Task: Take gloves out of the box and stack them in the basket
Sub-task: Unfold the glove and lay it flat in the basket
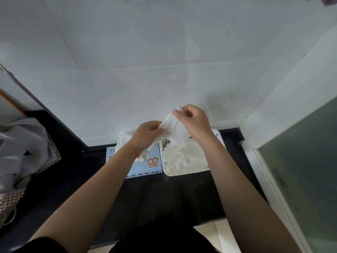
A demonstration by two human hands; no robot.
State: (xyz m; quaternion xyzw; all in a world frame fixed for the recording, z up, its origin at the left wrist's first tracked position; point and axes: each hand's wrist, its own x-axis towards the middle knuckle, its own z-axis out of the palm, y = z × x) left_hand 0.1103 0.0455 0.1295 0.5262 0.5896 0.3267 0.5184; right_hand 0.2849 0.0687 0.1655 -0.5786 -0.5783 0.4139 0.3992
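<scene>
Both hands are pinching one white glove (172, 125), left hand (145, 134) at 9 o'clock, right hand (193, 121) above the basket (218, 134); it is better spreading it flat before lowering

On the counter (182, 194) the box (145, 167) stands on the left and the basket (184, 174) just beside it on the right, both near the wall (164, 52) behind them, with gloves (184, 157) lying in the basket and more gloves (125, 137) coming out of the top of the box. Above these two, the left hand (145, 134) is over the box and the right hand (193, 121) is over the basket, higher and nearer the wall, and one glove (171, 125) hangs between the hands. Far to the left on the counter lies a bag (20, 143), well apart from the box.
</scene>
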